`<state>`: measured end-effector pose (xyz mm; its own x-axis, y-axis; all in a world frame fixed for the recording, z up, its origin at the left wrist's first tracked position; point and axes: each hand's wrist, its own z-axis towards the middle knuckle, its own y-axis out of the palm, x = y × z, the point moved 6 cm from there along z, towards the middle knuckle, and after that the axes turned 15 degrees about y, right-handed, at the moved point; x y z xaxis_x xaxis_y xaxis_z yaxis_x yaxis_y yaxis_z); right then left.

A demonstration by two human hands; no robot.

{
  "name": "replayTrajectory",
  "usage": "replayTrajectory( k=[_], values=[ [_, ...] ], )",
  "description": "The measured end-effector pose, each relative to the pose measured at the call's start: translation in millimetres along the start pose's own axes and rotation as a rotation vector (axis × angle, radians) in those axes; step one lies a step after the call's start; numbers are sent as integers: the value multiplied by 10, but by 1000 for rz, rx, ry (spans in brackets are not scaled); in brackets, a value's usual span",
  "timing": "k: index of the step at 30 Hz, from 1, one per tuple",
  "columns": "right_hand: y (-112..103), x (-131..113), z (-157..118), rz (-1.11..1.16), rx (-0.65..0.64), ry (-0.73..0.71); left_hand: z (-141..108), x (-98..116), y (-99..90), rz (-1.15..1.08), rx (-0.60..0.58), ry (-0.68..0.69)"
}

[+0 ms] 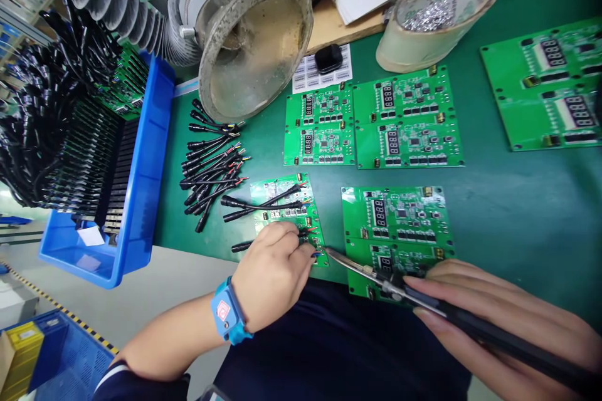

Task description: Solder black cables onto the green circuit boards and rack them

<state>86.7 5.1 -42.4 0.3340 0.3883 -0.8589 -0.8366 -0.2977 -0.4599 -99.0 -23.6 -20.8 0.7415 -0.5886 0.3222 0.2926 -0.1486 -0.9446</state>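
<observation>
My left hand [275, 266], with a blue wrist strap [229, 313], is closed over the lower part of a green circuit board [261, 190]. Its fingers pinch a black cable, most of which the hand hides; thin coloured wire ends show at the fingertips. Another black cable [242, 247] runs beneath the hand, and two crossed cables [261, 207] lie on the board's upper half. In my right hand [498, 332] is a soldering iron [364, 270] with a black handle. Its tip reaches the board's right edge, close to my left fingertips; whether it touches is unclear.
More circuit boards [399, 210] with digit displays lie to the right. Loose black cables [207, 169] are piled left of the work. A blue bin [138, 200] holds cabled boards. Behind stand a fume extractor hood [256, 44] and a roll core with metal shavings [409, 50].
</observation>
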Motion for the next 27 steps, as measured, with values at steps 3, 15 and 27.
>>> replayTrajectory(
  k=[3, 15, 27],
  values=[
    [-7, 8, -22, -5, -17, -20, 13, -4, -4, -2, -16, -8],
    [-30, -3, 24, 1, -9, 6, 51, -19, 2, -31, -83, -9],
    [-47, 42, -57, -21, -4, -14, 50, -60, 34, -78, -92, -25]
  ],
)
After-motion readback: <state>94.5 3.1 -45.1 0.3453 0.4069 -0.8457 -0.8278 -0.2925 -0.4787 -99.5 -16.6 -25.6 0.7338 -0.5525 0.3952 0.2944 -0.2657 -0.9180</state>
